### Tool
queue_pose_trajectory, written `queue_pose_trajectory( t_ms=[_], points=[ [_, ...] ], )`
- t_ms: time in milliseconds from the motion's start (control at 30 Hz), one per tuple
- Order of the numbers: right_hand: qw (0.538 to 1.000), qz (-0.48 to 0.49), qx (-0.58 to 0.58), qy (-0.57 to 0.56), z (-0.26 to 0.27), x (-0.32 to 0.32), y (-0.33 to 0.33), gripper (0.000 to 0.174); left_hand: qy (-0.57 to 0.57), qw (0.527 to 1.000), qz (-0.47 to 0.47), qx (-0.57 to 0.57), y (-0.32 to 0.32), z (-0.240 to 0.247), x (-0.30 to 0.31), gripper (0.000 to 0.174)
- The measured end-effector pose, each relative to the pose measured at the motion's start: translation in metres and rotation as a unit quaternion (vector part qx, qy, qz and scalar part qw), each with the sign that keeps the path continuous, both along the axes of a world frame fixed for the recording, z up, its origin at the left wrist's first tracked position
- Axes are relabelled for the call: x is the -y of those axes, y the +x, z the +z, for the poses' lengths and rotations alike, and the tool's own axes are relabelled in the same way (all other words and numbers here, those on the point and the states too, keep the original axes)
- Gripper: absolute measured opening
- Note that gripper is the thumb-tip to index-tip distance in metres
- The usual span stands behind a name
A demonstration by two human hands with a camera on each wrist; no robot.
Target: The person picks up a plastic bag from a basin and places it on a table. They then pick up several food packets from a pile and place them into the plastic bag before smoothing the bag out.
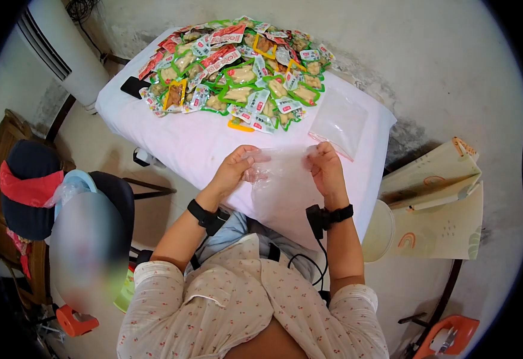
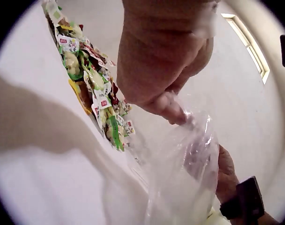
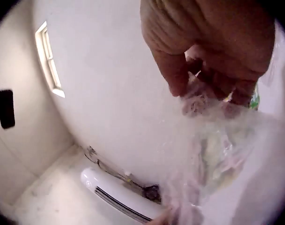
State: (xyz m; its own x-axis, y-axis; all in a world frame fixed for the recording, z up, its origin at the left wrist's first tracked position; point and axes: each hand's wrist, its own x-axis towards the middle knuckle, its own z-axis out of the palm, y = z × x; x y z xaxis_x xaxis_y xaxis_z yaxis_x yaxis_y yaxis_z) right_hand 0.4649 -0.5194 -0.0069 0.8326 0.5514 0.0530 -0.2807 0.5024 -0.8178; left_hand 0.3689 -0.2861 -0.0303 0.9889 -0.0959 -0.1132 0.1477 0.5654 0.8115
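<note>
A clear plastic bag (image 1: 282, 185) hangs between both hands in front of the body, over the near side of the white-covered table (image 1: 171, 143). At its upper left edge, my left hand (image 1: 236, 170) pinches the film, with fingers showing through it. My right hand (image 1: 327, 170) grips the upper right corner between thumb and curled fingers. In the right wrist view the bunched film (image 3: 196, 103) sits under the fingertips. The left wrist view shows the bag (image 2: 180, 173) hanging loose and wrinkled below the left hand (image 2: 166, 65).
A wide heap of sealed snack packets (image 1: 237, 78) covers the table's far part. Flat clear bags (image 1: 340, 122) with a red line lie right of it. A black phone (image 1: 134, 87) rests at the left edge. A patterned fabric box (image 1: 435, 209) stands at the right.
</note>
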Motion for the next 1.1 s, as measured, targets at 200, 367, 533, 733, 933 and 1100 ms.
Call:
queue_pose_trajectory(
  t_ms=[200,367,533,733,933,1100],
  points=[
    [0.989,-0.118,-0.043,-0.073,0.003,-0.002,-0.007,0.033,-0.12,0.988,0.098,0.015,-0.004,-0.017,0.008,0.026],
    [0.926,0.011,0.038,-0.376,-0.049,0.024,-0.028,0.034,-0.202,0.942,0.26,-0.056,-0.012,-0.034,0.001,0.034],
    [0.939,-0.081,0.013,-0.333,-0.047,0.029,-0.028,0.009,-0.118,0.955,0.251,-0.106,-0.038,-0.045,-0.02,0.034],
    [0.911,-0.051,0.144,-0.384,-0.039,0.03,-0.01,0.006,0.28,0.934,0.193,-0.112,-0.027,-0.001,-0.066,0.032],
    [0.896,-0.03,0.194,-0.398,-0.029,0.022,0.0,0.007,0.412,0.909,0.006,-0.067,0.035,0.016,-0.04,0.035],
    [0.877,-0.02,0.229,-0.421,-0.025,0.023,0.003,0.011,0.376,0.919,0.015,-0.116,0.048,0.003,-0.034,0.025]
  ],
)
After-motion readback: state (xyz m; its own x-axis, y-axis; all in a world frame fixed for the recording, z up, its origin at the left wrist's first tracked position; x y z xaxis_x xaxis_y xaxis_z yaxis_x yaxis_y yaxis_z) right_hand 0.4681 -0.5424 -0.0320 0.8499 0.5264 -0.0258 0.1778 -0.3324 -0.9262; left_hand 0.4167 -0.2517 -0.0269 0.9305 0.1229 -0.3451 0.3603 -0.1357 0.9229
